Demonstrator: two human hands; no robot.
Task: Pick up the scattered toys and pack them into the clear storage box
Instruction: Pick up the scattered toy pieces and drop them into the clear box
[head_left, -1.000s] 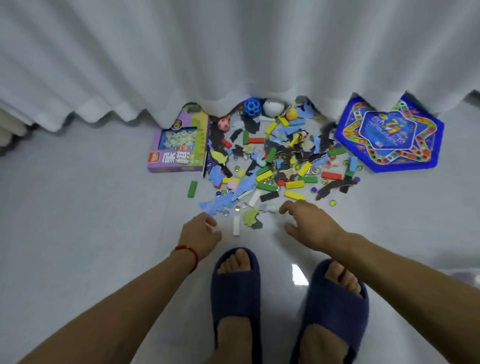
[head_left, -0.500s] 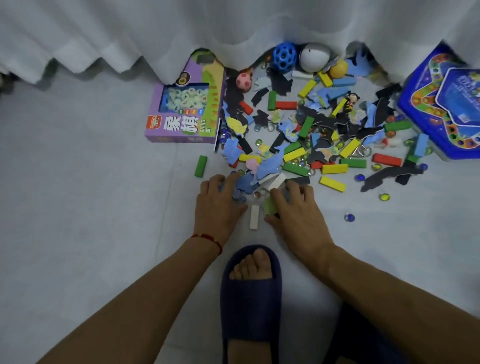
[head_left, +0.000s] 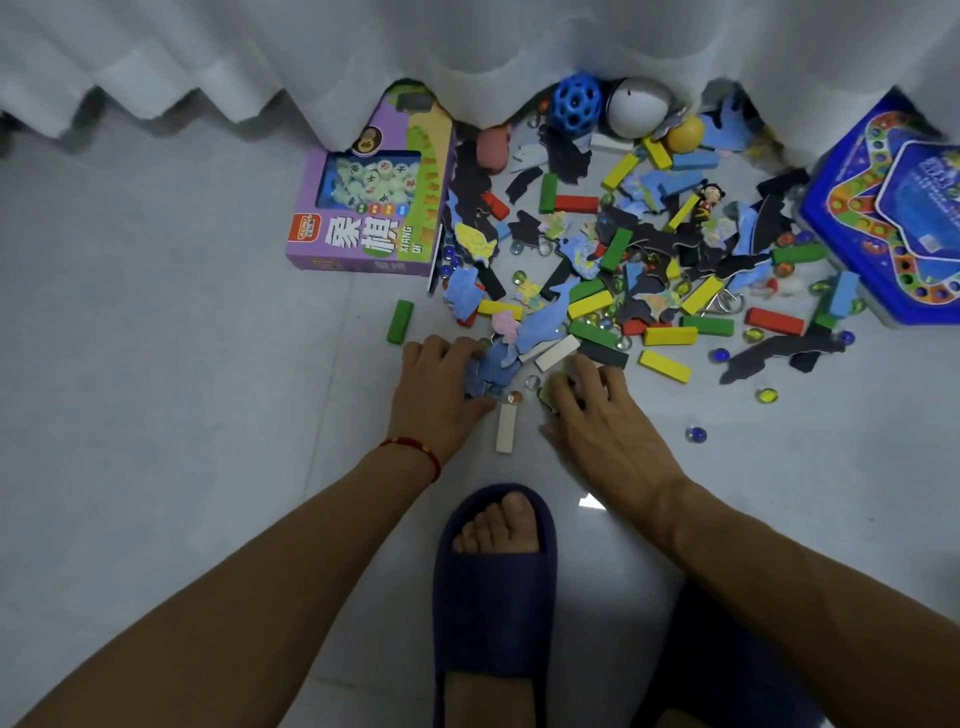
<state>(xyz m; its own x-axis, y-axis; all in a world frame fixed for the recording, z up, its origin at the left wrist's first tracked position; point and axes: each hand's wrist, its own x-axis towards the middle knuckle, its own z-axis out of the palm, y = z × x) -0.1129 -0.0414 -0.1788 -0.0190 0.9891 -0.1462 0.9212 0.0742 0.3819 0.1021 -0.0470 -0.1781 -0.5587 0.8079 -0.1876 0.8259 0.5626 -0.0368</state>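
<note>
Toys (head_left: 613, 249) are spread in a dense heap on the tiled floor (head_left: 156, 415), against the hem of a white curtain (head_left: 467, 47), between a purple game box (head_left: 371, 208) and a blue board game (head_left: 893, 218). The clear storage box is not in view. Both hands are laid palm-down on the near edge of the heap: the left hand (head_left: 436, 395) rests on blue foam puzzle pieces (head_left: 493, 369), the right hand (head_left: 597, 415) on a greenish piece, fingers spread and nothing lifted; a white block (head_left: 506, 427) lies between them. The foam pieces are judged light, thin and floppy, best gathered by sliding into a stack and pinched at the edges. The wooden blocks are stiff and can be taken by the long sides. The glass marbles (head_left: 695, 434) are likely to roll and slip, so scooping in a cupped palm is advised.
</note>
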